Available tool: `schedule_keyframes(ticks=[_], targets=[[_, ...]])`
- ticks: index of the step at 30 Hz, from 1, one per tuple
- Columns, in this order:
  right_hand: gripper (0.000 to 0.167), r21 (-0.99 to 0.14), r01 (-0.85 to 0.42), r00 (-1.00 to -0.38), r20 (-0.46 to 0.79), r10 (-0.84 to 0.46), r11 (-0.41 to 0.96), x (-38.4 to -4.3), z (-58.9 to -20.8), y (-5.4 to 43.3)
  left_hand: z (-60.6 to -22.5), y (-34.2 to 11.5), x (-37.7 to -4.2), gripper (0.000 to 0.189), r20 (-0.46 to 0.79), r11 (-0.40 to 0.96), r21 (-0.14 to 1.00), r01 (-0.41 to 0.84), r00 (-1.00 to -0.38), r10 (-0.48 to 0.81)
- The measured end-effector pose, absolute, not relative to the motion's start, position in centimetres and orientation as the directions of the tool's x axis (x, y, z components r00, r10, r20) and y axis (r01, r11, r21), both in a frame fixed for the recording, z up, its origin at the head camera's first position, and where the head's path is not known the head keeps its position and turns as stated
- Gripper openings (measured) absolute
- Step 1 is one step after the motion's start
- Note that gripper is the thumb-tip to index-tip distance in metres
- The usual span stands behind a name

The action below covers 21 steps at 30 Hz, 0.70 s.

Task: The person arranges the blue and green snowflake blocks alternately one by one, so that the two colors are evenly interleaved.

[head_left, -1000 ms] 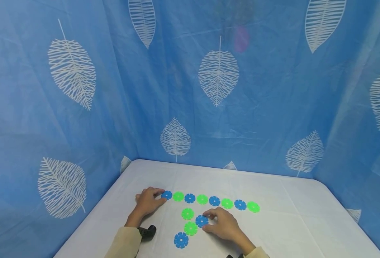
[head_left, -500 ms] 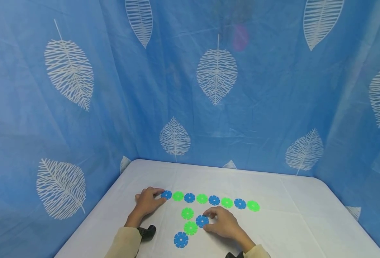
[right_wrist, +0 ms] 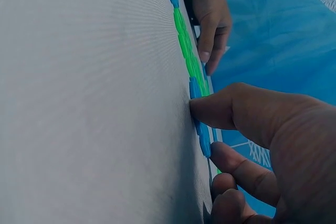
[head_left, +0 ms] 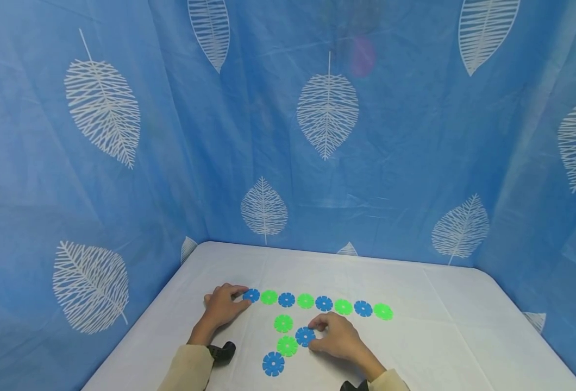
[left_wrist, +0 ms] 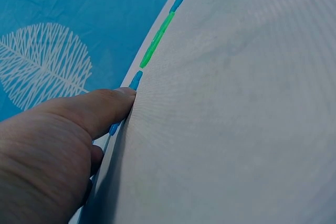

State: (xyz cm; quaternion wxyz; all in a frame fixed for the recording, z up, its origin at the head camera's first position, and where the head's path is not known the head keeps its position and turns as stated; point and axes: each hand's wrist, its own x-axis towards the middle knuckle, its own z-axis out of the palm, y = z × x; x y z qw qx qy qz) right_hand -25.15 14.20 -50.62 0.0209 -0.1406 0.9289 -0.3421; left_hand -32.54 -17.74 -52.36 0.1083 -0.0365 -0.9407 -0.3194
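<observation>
Clock directions are read in the head view, with 12 o'clock away from the person. The work area is enclosed by a blue fabric curtain (head_left: 395, 190) printed with white leaves. Below it, a white cloth-covered tabletop (head_left: 444, 336) is provided.

The left hand (head_left: 222, 305) is placed at 10 o'clock from the right hand (head_left: 340, 338). By the left fingers (head_left: 237, 289), the flat, round, notched blue plastic-looking end disc (head_left: 251, 295) is pinched at its edges. By the right fingers (head_left: 319, 320), a matching blue inner disc (head_left: 305, 336) is pinched likewise.

From the end disc, a row of eight alternating blue and bright green discs (head_left: 305, 301) is extended toward 3 o'clock. Nearer the person, a lower green disc (head_left: 287, 346) is positioned at 8 o'clock from the inner disc; whether they touch cannot be told. An upper green disc (head_left: 283, 323) is located at 12 o'clock from the lower one, and a loose blue disc (head_left: 273, 364) between 7 and 8.

Compared with half a second earlier, no disc is seen to be displaced relative to its neighbours; both pinches are maintained. A steadying pause is judged, with the arrangement neither advanced nor undone. No containers are seen; all discs are laid directly on the tabletop.
</observation>
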Motion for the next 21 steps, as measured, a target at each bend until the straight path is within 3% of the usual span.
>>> schedule_keyframes(ticks=[21], targets=[[0.032,-0.637,-0.316,-0.94,0.109,-0.323,0.703,-25.25,-50.81,14.37,-52.85,-18.04,-32.92,0.036,0.226,0.803,0.579,0.14,-0.974,0.008]])
